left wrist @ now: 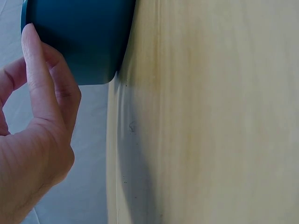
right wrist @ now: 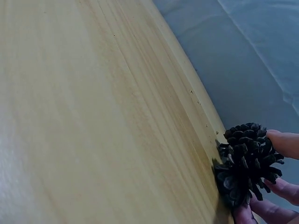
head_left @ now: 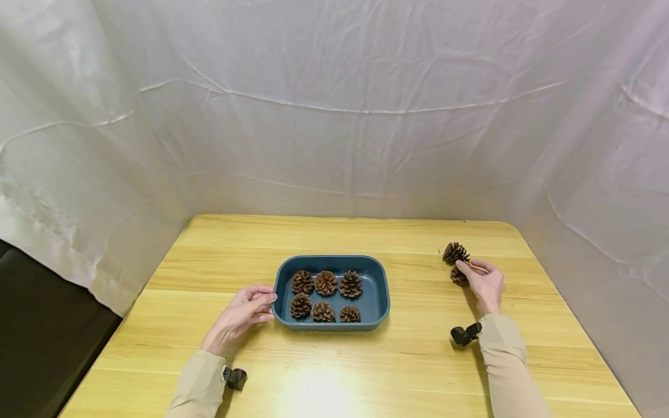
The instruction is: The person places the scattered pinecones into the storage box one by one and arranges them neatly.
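At the dish's left end, my left hand (head_left: 241, 312) grips the rim of a deep blue rectangular dish (head_left: 334, 327), thumb at the edge and fingers against the outer wall. The left wrist view shows the thumb tip on the rim of the dish (left wrist: 86, 42). Several brown pine cones stand in two rows inside it, among them one at the back right (head_left: 351, 284). Far to the right, my right hand (head_left: 487, 288) pinches a dark pine cone (right wrist: 252, 156) between thumb and fingers. Right behind it is another pine cone (head_left: 455, 252), overlapped by the held one.
The light wooden table (head_left: 418, 360) reaches to pale cloth (head_left: 345, 145) hung at the back and sides. A black surface (head_left: 42, 337) lies low at the left. Each sleeve cuff carries a small black wrist camera (head_left: 465, 335).
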Demonstrator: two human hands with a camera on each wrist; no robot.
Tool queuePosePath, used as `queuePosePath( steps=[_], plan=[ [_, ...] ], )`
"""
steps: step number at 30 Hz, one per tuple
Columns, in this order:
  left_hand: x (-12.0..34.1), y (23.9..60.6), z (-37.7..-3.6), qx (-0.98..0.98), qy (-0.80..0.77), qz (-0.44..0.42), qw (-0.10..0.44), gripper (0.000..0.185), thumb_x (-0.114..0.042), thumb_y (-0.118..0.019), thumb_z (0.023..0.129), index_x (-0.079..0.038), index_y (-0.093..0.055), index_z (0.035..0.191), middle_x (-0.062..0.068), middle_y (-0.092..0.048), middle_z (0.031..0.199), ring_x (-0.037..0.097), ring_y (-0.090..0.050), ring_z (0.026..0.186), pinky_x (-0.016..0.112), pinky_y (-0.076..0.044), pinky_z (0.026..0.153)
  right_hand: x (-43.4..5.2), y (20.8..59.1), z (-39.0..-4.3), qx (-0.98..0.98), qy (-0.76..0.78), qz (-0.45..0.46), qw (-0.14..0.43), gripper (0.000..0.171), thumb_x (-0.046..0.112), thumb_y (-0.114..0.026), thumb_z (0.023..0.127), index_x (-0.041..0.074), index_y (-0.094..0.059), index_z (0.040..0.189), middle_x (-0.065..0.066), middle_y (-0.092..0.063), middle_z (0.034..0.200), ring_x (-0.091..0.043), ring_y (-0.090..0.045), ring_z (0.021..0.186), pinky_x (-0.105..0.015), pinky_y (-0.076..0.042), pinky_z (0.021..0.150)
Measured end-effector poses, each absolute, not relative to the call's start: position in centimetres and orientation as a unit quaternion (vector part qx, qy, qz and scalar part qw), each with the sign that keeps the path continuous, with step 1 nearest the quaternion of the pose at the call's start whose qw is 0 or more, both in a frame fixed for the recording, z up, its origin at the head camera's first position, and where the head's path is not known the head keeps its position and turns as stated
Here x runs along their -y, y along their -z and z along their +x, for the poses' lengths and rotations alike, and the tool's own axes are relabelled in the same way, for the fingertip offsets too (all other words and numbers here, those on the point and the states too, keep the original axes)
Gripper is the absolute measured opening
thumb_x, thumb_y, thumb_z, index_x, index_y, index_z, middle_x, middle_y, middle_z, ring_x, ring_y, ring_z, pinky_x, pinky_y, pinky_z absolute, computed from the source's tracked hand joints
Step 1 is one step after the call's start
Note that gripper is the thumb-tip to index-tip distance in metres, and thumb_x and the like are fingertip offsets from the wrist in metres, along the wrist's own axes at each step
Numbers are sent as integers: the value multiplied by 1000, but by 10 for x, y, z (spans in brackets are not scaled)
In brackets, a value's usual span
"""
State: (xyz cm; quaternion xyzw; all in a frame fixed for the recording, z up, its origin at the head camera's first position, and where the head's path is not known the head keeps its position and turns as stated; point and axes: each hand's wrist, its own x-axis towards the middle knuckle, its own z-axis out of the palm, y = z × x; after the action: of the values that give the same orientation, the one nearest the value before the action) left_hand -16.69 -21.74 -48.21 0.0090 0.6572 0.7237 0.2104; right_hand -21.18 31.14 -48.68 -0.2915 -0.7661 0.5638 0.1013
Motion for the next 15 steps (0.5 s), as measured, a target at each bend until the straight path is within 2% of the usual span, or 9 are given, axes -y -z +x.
queuePosePath(
  steps=[11, 15],
  plan=[
    [218, 483, -167, -651, -730, 9, 209, 28, -5, -56, 101, 8, -46, 124, -2, -63, 96, 7, -66, 74, 20, -63, 71, -310, 488, -211, 744, -590, -288, 120, 64, 38, -84, 81, 5, -62, 131, 31, -56, 73, 12, -57, 71, -8, -50, 64],
    [217, 483, -167, -652, -729, 7, 209, 31, -5, -57, 101, 9, -45, 125, -2, -63, 96, 7, -66, 74, 20, -63, 71, -309, 489, -211, 735, -596, -294, 136, 65, 38, -85, 81, 4, -63, 130, 32, -57, 71, 11, -57, 72, -6, -48, 68]
  ],
)
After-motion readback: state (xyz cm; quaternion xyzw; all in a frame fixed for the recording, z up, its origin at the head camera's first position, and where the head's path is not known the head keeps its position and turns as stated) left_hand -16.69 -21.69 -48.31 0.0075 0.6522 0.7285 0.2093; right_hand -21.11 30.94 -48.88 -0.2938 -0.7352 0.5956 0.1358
